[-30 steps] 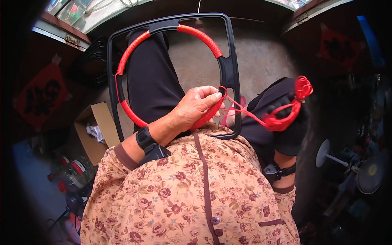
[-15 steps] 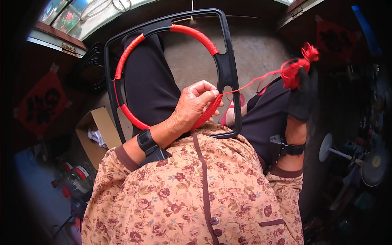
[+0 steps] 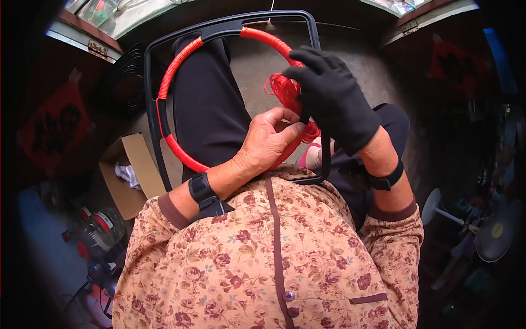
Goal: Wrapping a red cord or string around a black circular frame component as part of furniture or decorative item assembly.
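The bare left hand (image 3: 272, 137) pinches the red-wrapped ring (image 3: 166, 81) at its lower right; just beside it, the gloved right hand (image 3: 341, 98) curls at the red cord bundle (image 3: 286, 90) — whether closed on it, I cannot tell. If the left pinch eases, turns there could slacken. Loose loops could snag on the black frame (image 3: 314, 34) — propped over the dark trousers (image 3: 205, 109) — and tangle.

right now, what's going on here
A person has a black frame over the left leg, its inner ring partly wrapped in red cord. The bare left hand pinches the ring's lower right side. The black-gloved right hand holds a loose bundle of that cord beside it. Some ring stretches are unwrapped.
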Tool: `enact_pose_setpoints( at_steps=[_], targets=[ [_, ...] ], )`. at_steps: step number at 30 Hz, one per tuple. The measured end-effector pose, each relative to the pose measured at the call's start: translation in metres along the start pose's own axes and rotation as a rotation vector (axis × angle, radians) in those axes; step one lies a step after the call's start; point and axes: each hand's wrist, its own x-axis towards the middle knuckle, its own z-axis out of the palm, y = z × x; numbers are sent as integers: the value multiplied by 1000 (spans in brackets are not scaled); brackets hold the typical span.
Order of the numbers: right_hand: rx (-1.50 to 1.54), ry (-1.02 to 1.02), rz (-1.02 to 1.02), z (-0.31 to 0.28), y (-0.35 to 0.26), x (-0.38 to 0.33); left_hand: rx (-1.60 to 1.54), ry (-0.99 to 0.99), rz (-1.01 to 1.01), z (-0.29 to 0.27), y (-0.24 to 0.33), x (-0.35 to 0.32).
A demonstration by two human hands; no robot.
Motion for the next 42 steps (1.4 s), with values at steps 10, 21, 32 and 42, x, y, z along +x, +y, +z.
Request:
enact_pose_setpoints(
  at_steps=[10,21,32,42],
  targets=[
    [-11,-89,155,-15,-31,-67,-556,-284,-73,-6,-9,3],
    [1914,826,824,-44,-20,-128,-450,-196,-254,0,0,5],
    [1980,1289,575,-47,18,-194,-527,-150,-249,5,1,7],
    [2399,809,166,-101,139,-277,-505,-161,-220,1,2,4]
  ],
)
